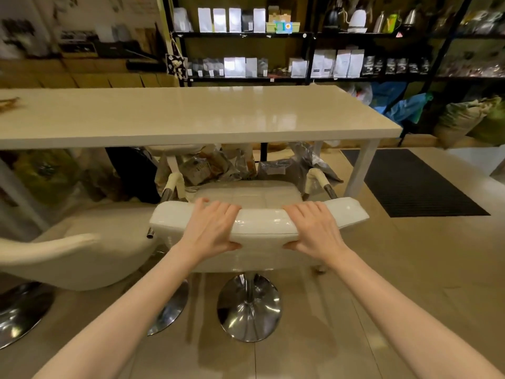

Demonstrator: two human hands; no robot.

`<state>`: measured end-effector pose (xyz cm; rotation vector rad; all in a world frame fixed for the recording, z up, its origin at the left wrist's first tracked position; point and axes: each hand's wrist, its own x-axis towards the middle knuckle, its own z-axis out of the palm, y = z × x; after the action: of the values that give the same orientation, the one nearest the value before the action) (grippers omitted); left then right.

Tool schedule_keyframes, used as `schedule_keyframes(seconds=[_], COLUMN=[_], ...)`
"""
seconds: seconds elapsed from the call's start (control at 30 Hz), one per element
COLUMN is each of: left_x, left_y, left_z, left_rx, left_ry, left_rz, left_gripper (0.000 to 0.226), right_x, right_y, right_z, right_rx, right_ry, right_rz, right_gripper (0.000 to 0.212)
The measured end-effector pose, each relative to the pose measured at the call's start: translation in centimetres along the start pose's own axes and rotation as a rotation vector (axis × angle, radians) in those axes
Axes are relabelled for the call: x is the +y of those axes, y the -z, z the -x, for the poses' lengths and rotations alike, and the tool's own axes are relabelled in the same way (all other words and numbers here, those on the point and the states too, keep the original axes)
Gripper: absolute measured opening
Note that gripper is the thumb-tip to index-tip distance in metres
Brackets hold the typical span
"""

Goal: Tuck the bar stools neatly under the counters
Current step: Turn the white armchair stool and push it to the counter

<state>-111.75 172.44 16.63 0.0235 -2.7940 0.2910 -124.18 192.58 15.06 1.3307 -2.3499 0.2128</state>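
A white padded bar stool (262,222) with armrests and a round chrome base (248,307) stands in front of the long cream counter (191,116). Its seat faces the counter and its armrest tips lie just under the counter's front edge. My left hand (211,228) grips the top of the backrest left of centre, fingers over the top and thumb behind. My right hand (314,228) grips the same backrest right of centre in the same way. A second white stool (82,255) stands to the left, out from the counter.
Bags and foil packets (213,165) lie on the floor under the counter. A white counter leg (360,170) stands at the right, with a black floor mat (415,181) beyond it. Dark shelves (273,35) of packets line the back wall. Sacks (464,119) sit at the far right.
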Motion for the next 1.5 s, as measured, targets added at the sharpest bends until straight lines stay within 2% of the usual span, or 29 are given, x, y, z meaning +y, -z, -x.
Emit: schedule_keyframes(seconds=[0.13,0.33,0.43,0.9,1.3,1.43,1.5], left_x=[-1.5,-4.7,-5.8,-2.8,-3.1,-3.1,-3.2], left_y=[-0.7,-1.6,-1.8,-1.6,-1.3,-1.0,-0.6], left_z=[-2.1,-2.2,-1.8,-2.6,-2.1,-2.1,-2.5], left_rx=[0.028,0.041,0.036,0.006,-0.014,-0.066,-0.147], left_ry=[-0.024,-0.083,-0.077,-0.022,-0.007,-0.013,-0.009], left_rz=[0.009,-0.033,-0.010,0.024,0.064,0.077,0.099], left_gripper=[0.076,0.077,0.077,0.076,0.079,0.080,0.086], right_x=[1.3,-0.3,-1.2,1.3,0.3,0.3,0.3], right_y=[-1.1,-2.3,-2.6,-1.1,-1.3,-1.2,-0.9], right_z=[-2.4,-3.6,-4.1,-4.0,-3.7,-3.6,-3.7], right_rx=[-0.037,0.057,0.052,-0.069,-0.044,-0.085,-0.123], right_ry=[-0.004,0.019,0.021,0.008,0.024,0.019,0.028], right_rz=[0.019,0.003,0.010,0.001,0.002,0.015,0.015], right_gripper=[0.079,0.077,0.078,0.085,0.086,0.088,0.092])
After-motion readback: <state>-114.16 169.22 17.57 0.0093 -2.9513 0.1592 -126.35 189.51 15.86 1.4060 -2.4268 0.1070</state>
